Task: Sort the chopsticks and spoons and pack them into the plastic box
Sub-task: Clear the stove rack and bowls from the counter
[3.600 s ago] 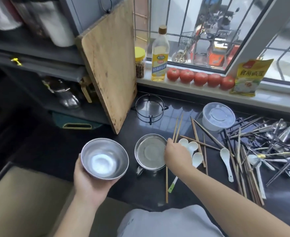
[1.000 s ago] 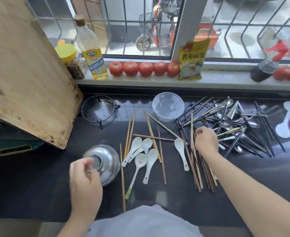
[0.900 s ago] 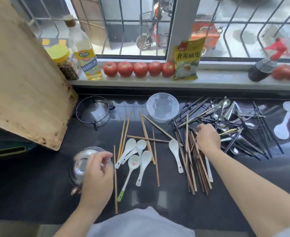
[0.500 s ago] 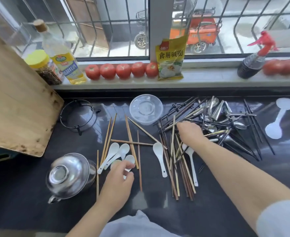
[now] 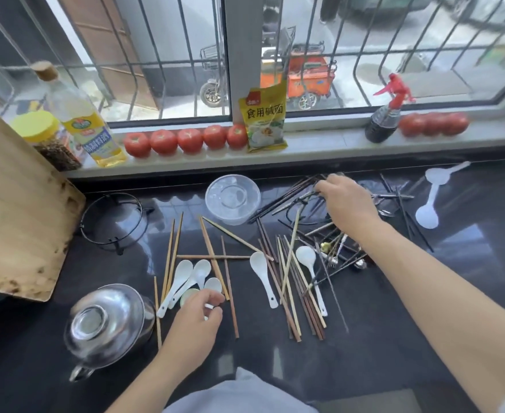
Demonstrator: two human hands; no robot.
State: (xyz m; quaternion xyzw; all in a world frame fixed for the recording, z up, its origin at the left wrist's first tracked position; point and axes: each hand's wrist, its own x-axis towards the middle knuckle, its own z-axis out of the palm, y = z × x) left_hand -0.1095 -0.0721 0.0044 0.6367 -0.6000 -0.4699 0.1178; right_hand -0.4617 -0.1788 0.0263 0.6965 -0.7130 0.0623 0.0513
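Note:
The round clear plastic box (image 5: 232, 198) stands empty at the back middle of the black counter. Wooden chopsticks (image 5: 172, 254) lie scattered in front of it, and a thicker bundle (image 5: 290, 281) lies to the right. A cluster of white spoons (image 5: 185, 277) lies at front centre, with two more white spoons (image 5: 263, 275) among the bundle. My left hand (image 5: 197, 318) pinches the handle of a spoon in the cluster. My right hand (image 5: 345, 201) reaches into the pile of dark chopsticks and metal spoons (image 5: 334, 248), fingers curled on dark chopsticks there.
An upturned steel bowl on a steel pot (image 5: 105, 326) sits front left. A wooden board (image 5: 15, 216) leans at left, with a wire trivet (image 5: 111, 219) beside it. Tomatoes (image 5: 182, 140), an oil bottle (image 5: 84, 126), a yellow packet (image 5: 264, 120) and a spray bottle (image 5: 385, 117) line the sill.
My left hand set the steel bowl upside down on the pot, then moved right to the white spoons. My right hand moved from the wooden bundle back and right into the dark pile.

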